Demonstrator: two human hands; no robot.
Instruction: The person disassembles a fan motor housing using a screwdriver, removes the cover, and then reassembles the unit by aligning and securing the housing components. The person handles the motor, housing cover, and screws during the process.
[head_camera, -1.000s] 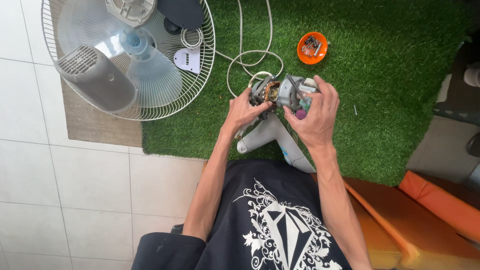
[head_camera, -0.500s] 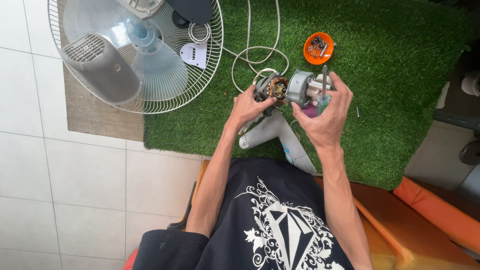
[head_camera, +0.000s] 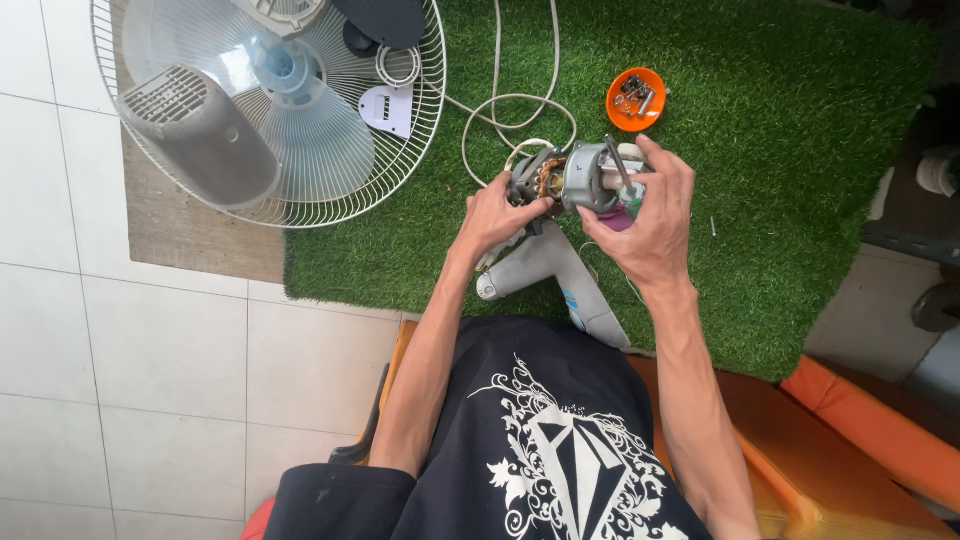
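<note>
Head view, compared with half a second earlier: fan motor (head_camera: 575, 180) sits at much the same height above the green turf mat (head_camera: 800, 150), both hands on it as before; whole scene shifted slightly in frame, no change of grip visible. Orange dish (head_camera: 635, 98) of screws unmoved on the turf, just beyond the motor.

Head view, now: left hand (head_camera: 495, 215) closed on the motor's rear end, fingers (head_camera: 530, 207) pressed against the dark part with copper windings showing just beside them. Right hand (head_camera: 650, 220) wrapped round the front of the grey housing, thumb underneath, fingers (head_camera: 665, 165) curled over the top; a small purple-and-green piece partly hidden in the palm, kind not discernible. Motor held between the two hands, clear of the turf, directly above the grey fan stand neck (head_camera: 560, 280). White cord (head_camera: 500, 110) looped on the turf behind. Wire fan guard (head_camera: 420, 130) with translucent blade (head_camera: 320, 140) and grey rear cover (head_camera: 195, 140) well apart, to the left.
</note>
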